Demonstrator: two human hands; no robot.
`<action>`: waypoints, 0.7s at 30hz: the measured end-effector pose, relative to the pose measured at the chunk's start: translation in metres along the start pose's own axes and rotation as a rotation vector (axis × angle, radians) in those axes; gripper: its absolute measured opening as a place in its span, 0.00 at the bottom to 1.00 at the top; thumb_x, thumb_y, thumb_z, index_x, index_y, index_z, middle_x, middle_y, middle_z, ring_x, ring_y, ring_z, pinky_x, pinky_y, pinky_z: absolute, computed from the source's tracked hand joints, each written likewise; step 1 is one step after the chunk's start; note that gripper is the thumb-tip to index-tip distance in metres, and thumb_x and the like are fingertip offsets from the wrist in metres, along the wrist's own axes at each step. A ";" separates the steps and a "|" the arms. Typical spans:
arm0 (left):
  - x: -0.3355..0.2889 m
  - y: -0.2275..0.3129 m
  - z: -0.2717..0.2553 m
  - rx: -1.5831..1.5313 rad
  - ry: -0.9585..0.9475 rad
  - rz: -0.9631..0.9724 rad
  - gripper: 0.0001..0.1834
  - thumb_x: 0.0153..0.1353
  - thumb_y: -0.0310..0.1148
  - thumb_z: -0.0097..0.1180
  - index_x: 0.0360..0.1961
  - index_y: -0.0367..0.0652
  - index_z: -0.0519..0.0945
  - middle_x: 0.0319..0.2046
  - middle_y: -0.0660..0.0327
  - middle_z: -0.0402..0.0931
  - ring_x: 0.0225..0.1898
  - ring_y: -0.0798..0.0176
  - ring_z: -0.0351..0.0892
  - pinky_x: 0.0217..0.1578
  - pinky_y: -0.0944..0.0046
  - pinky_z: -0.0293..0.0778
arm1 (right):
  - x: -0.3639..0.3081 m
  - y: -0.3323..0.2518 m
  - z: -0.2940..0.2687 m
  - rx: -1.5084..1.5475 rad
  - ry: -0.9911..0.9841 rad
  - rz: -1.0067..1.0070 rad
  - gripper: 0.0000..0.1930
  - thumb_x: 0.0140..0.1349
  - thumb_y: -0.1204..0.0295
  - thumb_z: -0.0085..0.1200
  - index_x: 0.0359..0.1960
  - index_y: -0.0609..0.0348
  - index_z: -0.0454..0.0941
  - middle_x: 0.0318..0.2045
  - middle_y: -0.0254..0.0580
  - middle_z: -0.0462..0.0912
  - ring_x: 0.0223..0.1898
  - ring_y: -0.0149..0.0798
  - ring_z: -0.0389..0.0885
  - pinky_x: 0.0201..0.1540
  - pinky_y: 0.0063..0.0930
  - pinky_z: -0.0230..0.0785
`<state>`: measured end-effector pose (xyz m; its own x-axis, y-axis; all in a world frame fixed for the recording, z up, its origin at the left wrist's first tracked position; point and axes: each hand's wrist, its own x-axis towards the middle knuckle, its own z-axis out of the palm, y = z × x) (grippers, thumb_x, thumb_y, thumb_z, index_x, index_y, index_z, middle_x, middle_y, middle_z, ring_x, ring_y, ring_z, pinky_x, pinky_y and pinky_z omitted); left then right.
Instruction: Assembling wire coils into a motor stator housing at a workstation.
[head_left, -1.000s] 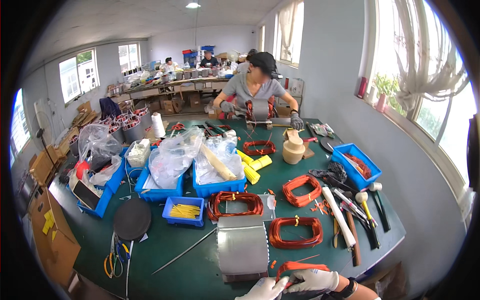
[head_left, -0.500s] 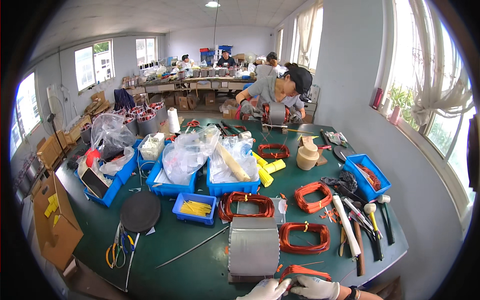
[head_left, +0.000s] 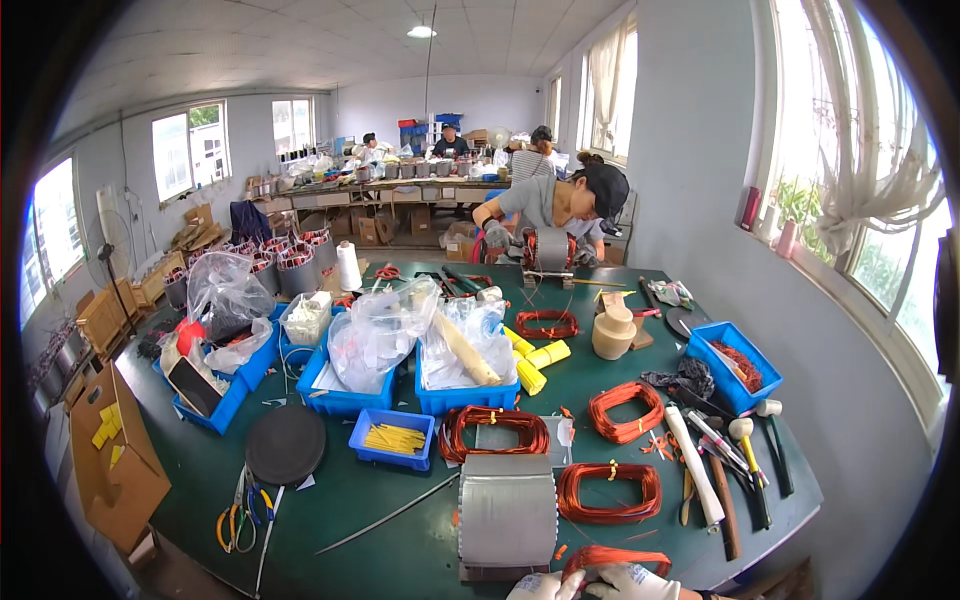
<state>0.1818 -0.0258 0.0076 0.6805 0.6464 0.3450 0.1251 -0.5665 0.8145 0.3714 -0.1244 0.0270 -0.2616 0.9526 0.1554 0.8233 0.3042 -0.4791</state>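
Copper coil [head_left: 612,557] sits in both gloved hands' grip, left hand [head_left: 545,586] and right hand [head_left: 630,581], seemingly not yet fitted into the metal core [head_left: 507,515]; three coils wait on the bench [head_left: 400,520].

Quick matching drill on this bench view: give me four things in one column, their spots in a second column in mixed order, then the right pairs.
Things:
1. grey metal cylinder
2. black disc
3. small blue tray of yellow pieces
4. white mallet

Places:
A. right side, among the hand tools
B. between the disc and a copper coil
C. just beyond the gloved hands
D. left of the small tray

Pairs: 1-C, 2-D, 3-B, 4-A
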 end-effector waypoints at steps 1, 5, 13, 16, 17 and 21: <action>0.002 0.006 -0.007 -0.106 -0.090 -0.121 0.24 0.74 0.43 0.43 0.24 0.39 0.80 0.14 0.53 0.77 0.21 0.49 0.82 0.26 0.49 0.76 | 0.002 -0.003 -0.002 -0.033 0.051 -0.058 0.11 0.64 0.67 0.53 0.40 0.62 0.80 0.38 0.53 0.80 0.42 0.54 0.79 0.47 0.45 0.71; 0.004 0.012 -0.014 -0.088 -0.137 -0.136 0.25 0.74 0.43 0.42 0.24 0.40 0.79 0.14 0.53 0.77 0.21 0.49 0.82 0.25 0.50 0.76 | 0.003 -0.010 0.000 0.093 0.134 -0.029 0.10 0.63 0.68 0.53 0.39 0.61 0.80 0.38 0.52 0.79 0.44 0.55 0.77 0.50 0.45 0.70; 0.004 0.001 -0.012 -0.111 -0.202 -0.155 0.21 0.73 0.43 0.41 0.34 0.39 0.80 0.20 0.50 0.80 0.24 0.47 0.83 0.26 0.50 0.77 | -0.001 -0.001 0.012 0.103 0.120 -0.024 0.08 0.62 0.70 0.54 0.38 0.61 0.78 0.38 0.55 0.78 0.43 0.56 0.77 0.48 0.44 0.69; 0.003 0.001 -0.002 0.018 0.012 -0.049 0.17 0.70 0.42 0.48 0.44 0.38 0.79 0.27 0.46 0.82 0.30 0.43 0.84 0.32 0.49 0.79 | 0.007 -0.015 -0.002 0.279 0.045 0.139 0.08 0.61 0.70 0.55 0.38 0.61 0.78 0.37 0.55 0.79 0.42 0.56 0.78 0.47 0.44 0.69; 0.005 0.008 -0.003 -0.031 0.137 -0.091 0.18 0.68 0.41 0.52 0.49 0.37 0.78 0.31 0.43 0.82 0.34 0.40 0.84 0.36 0.49 0.80 | 0.008 -0.018 -0.006 0.364 0.012 0.172 0.08 0.61 0.70 0.55 0.38 0.61 0.77 0.37 0.55 0.79 0.42 0.56 0.78 0.47 0.45 0.70; 0.004 0.015 -0.010 -0.029 0.104 -0.004 0.25 0.62 0.36 0.58 0.60 0.42 0.73 0.48 0.42 0.80 0.42 0.39 0.82 0.42 0.49 0.80 | -0.003 -0.023 0.005 0.286 0.009 0.060 0.09 0.61 0.70 0.55 0.40 0.62 0.76 0.37 0.54 0.79 0.42 0.57 0.78 0.48 0.46 0.70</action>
<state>0.1795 -0.0265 0.0261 0.6016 0.6990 0.3866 0.1058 -0.5495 0.8288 0.3507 -0.1338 0.0336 -0.2110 0.9692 0.1270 0.6615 0.2372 -0.7115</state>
